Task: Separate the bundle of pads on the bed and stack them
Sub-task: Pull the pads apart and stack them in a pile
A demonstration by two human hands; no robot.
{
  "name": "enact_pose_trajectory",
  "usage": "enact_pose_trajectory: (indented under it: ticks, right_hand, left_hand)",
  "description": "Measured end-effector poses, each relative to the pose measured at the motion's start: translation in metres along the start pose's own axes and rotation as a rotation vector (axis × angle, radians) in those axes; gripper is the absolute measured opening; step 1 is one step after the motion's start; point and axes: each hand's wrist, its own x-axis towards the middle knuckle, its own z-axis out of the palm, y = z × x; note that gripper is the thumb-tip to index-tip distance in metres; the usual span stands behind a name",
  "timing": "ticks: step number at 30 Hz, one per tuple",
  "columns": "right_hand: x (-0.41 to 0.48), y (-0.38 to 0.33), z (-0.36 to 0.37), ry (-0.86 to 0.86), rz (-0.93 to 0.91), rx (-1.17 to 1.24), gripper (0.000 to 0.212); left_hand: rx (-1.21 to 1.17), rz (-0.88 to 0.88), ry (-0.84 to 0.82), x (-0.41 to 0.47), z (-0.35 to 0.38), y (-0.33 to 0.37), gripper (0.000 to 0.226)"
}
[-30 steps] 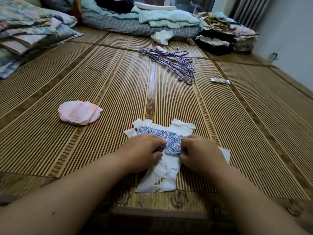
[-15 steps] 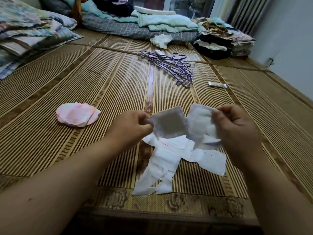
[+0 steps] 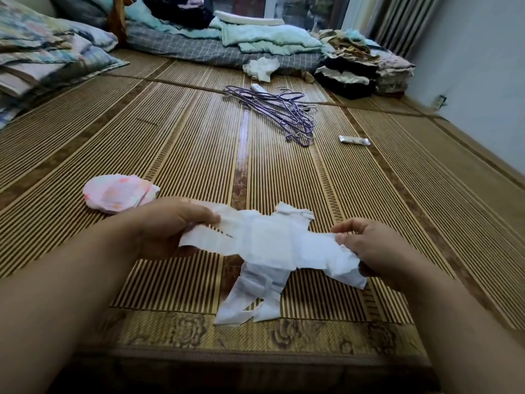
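A long white pad (image 3: 272,243) is stretched flat between my two hands, just above the bamboo mat. My left hand (image 3: 170,223) pinches its left end and my right hand (image 3: 369,245) grips its right end. Under it, several more white pads (image 3: 255,291) lie spread on the mat near the front edge, overlapping each other. A small pile of pink patterned pads (image 3: 119,193) rests on the mat to the left, just beyond my left hand.
Purple wire hangers (image 3: 278,115) lie in a heap further back, with a small wrapped packet (image 3: 354,140) to their right. Folded bedding (image 3: 42,61) lines the left side, clothes piles (image 3: 363,66) the back right. The mat's patterned border (image 3: 199,331) marks the near edge.
The pad was picked off the spread pile, raised while still folded, and has now been pulled open to full length and lowered. My hands have moved apart.
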Motion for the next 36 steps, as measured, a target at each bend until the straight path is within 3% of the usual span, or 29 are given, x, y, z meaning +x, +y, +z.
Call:
enact_pose_trajectory:
  ticks: [5,9,15,17,19,21,24,28,36]
  right_hand:
    - [0.011,0.008,0.012,0.026,-0.007,-0.152,0.017]
    - [0.012,0.007,0.014,0.145,-0.038,-0.241,0.012]
    - [0.002,0.002,0.031,0.033,0.068,-0.485,0.056]
    - [0.002,0.003,0.041,0.057,0.055,-0.525,0.049]
    - [0.003,0.003,0.044,0.08,0.008,-0.553,0.025]
    - [0.004,0.002,0.04,0.114,-0.03,-0.475,0.01]
    - [0.004,0.002,0.024,0.158,-0.031,-0.163,0.009]
    - [0.004,0.002,0.016,0.049,0.031,0.282,0.001]
    - [0.006,-0.002,0.016,-0.025,0.062,0.316,0.009]
  left_hand:
    - [0.123,-0.063,0.079,-0.001,-0.005,-0.011,0.02]
    - [0.23,-0.084,0.113,-0.004,-0.008,-0.021,0.024]
    - [0.288,-0.071,0.141,-0.002,-0.006,-0.029,0.018]
    - [0.283,-0.06,0.142,-0.001,-0.007,-0.028,0.018]
    - [0.261,-0.051,0.137,-0.001,-0.008,-0.027,0.021]
    - [0.231,-0.05,0.124,-0.002,-0.012,-0.025,0.025]
    - [0.205,-0.047,0.134,-0.003,-0.019,-0.024,0.027]
    - [0.237,-0.04,0.151,-0.001,-0.02,-0.028,0.023]
    - [0.217,-0.04,0.147,0.0,-0.022,-0.03,0.023]
